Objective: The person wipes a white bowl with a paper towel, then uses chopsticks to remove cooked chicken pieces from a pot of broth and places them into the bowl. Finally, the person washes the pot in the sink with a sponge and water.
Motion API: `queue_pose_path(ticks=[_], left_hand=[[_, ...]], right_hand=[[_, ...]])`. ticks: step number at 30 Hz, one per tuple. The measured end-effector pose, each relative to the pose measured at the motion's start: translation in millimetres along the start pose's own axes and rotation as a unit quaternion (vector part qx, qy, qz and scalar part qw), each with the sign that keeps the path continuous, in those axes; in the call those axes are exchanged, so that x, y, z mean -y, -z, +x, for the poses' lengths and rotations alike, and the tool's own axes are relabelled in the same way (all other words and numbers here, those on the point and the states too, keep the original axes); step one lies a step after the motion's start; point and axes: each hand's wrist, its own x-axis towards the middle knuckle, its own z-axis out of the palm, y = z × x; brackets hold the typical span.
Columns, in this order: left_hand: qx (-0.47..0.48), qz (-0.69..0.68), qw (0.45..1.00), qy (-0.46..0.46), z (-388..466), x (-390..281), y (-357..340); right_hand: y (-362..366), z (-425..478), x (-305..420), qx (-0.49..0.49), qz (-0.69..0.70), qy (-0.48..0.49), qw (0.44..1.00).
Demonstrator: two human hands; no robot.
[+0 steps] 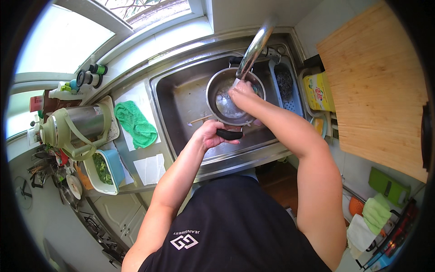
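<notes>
A stainless steel pot [211, 98] with black side handles stands in the metal sink [180, 88]. Its near handle [230, 134] rests in my left hand [214, 133], whose fingers pass beneath it while the thumb lies by the rim. My right hand [242, 91] reaches inside the pot, right under the chrome faucet [255, 47]. Water and bubbles [229, 103] cover the pot's bottom. A small coloured patch shows beside my right fingers; what it is, and whether they grip it, is hidden.
Left of the sink lie a green cloth [136, 124], a thermos flask [81, 122] and a tub of leafy greens [117, 166]. A blue strainer basket [295, 106] holds a dark scouring pad [284, 85]. A wooden board [373, 88] stands at right. A thin wooden stick [200, 119] lies in the sink.
</notes>
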Motion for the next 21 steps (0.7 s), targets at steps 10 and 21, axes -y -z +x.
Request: queue_pose_path(ticks=[10,21], left_hand=[[-0.066,0.025,0.997,0.018,5,7,9],[-0.097,0.023,0.995,-0.01,-4,-10,-2]], right_hand=[[-30,1,30,-0.024,-0.034,0.225,0.974],[-11,-9,19,0.264,-0.074,0.039,0.961]])
